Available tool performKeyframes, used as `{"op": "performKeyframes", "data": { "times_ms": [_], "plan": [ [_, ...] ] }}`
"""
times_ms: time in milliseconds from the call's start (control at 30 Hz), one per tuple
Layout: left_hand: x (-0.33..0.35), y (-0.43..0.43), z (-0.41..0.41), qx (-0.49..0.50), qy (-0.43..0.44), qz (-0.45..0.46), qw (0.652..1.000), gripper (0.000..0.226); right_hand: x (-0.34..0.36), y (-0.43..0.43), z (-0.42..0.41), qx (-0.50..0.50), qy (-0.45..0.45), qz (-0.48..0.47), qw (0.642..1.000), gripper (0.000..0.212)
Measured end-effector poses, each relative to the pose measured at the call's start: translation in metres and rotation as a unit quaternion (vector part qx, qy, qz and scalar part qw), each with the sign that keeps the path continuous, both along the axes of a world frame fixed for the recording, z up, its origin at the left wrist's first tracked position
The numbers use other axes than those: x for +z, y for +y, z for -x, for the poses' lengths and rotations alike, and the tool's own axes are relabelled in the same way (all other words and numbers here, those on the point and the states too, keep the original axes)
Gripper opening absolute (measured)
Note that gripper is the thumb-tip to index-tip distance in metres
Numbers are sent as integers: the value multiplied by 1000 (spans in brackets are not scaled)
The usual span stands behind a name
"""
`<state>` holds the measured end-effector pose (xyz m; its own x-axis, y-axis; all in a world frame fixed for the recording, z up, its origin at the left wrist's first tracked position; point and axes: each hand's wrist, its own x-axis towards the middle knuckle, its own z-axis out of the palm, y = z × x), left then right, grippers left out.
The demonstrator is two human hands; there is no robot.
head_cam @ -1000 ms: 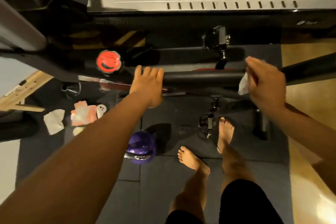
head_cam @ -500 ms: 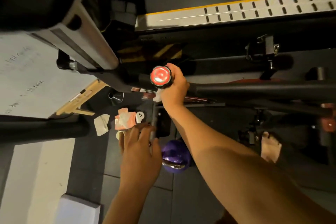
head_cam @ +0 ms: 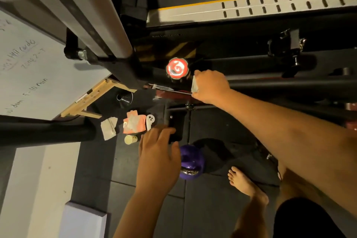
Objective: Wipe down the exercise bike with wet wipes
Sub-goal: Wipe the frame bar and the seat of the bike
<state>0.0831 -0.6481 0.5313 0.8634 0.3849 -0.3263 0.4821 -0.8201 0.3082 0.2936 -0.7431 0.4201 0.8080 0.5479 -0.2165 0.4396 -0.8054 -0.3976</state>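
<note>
Dark gym mats below; right hand (head_cam: 210, 86) pinches a wipe (head_cam: 194, 84) just right of the knob (head_cam: 177, 68), on the frame (head_cam: 289, 85) running rightward; left hand (head_cam: 157, 153) is loosely open and holds nothing.

A: Centre frame crowded: red knob (head_cam: 177, 68) just left of right hand (head_cam: 209, 87), black frame tube (head_cam: 289, 88) running right.

B: Lower centre: purple kettlebell (head_cam: 191, 162) beside left hand (head_cam: 157, 157). Bare mat (head_cam: 108, 179) lower left stays passable.
</note>
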Motion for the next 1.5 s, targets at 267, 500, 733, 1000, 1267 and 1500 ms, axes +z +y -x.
{"op": "performKeyframes", "data": {
  "times_ms": [267,500,733,1000,1267,1500],
  "plan": [
    [-16,-35,-36,-75,-25,26,997,37,-8,-29,9,57,-56,15,997,49],
    [-69,-121,-154,-273,-6,-38,961,76,6,-228,12,44,-213,215,952,43],
    [-105,-141,-185,-333,108,-58,935,97,35,-263,3,-43,-66,305,949,36],
    [-105,-135,-221,-299,143,-18,943,55,20,-158,-13,55,-1,203,978,39],
    [-97,-138,-214,-290,160,-40,943,55,37,-289,-9,86,-88,317,940,45],
    [-29,-222,-196,-292,83,83,949,82,95,-334,0,228,-156,624,731,65]
  ]
}}
